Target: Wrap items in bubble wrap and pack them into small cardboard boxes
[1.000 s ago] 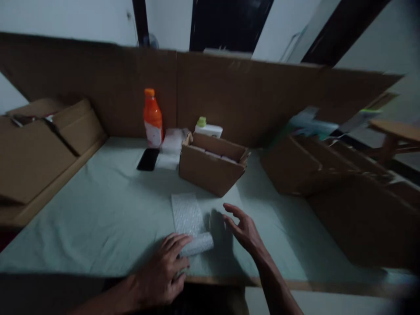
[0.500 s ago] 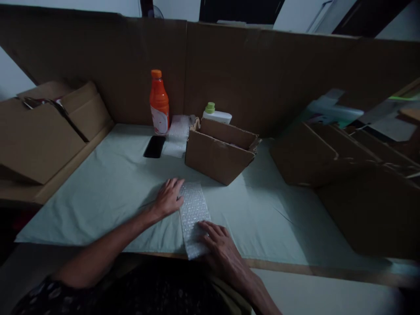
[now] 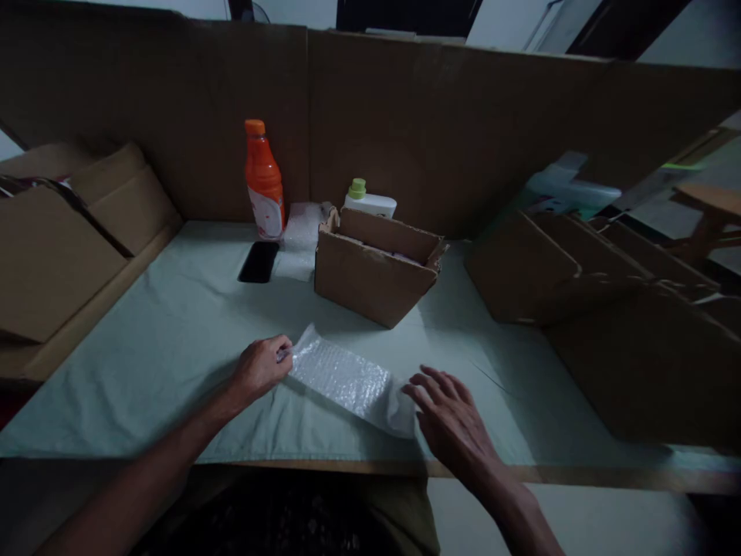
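A strip of bubble wrap lies slantwise on the pale green tabletop, close to the near edge. My left hand pinches the strip's left end with closed fingers. At the strip's right end my right hand hovers with fingers spread and holds nothing. A small open cardboard box stands just behind the strip.
An orange bottle, a white bottle with a green cap, a black phone and more bubble wrap sit at the back. Cardboard walls enclose the table. Flattened cartons lie left and right.
The strip has been turned from lengthwise to slantwise across the table. My left hand now pinches its left end, and my right hand has come off the strip to its right end.
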{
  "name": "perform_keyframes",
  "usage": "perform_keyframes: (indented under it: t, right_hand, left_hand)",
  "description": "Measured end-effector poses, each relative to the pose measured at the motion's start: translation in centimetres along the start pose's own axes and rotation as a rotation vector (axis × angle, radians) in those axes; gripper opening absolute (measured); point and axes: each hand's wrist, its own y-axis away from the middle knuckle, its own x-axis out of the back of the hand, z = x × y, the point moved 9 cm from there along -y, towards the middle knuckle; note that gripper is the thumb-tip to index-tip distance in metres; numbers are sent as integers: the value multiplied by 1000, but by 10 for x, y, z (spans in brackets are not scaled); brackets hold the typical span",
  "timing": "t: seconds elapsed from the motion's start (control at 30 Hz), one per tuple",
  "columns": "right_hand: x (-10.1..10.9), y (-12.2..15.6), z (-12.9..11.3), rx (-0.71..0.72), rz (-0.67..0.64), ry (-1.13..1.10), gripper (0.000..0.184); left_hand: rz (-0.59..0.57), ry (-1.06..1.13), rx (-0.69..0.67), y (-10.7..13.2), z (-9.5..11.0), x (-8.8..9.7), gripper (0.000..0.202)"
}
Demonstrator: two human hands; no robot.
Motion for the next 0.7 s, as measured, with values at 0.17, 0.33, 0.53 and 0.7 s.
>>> perform_keyframes:
  t: [0.17,0.33,0.53,0.7]
  right_hand:
    - [28,30,39,-98,106,199,18]
    - [23,-12,-49,-106,228,-87,19]
    - [-63,-70,-127,112,10,-124,33]
    - [-45,11,-18,-171,101,33,32]
  left_hand:
    - [130,-19,-1,37,-24,10,32]
    - [395,-34,-379,45,24,26,25]
    - [221,-124,-485,14,42,-24,21]
    - [204,-93,-441,14,23,-29,20]
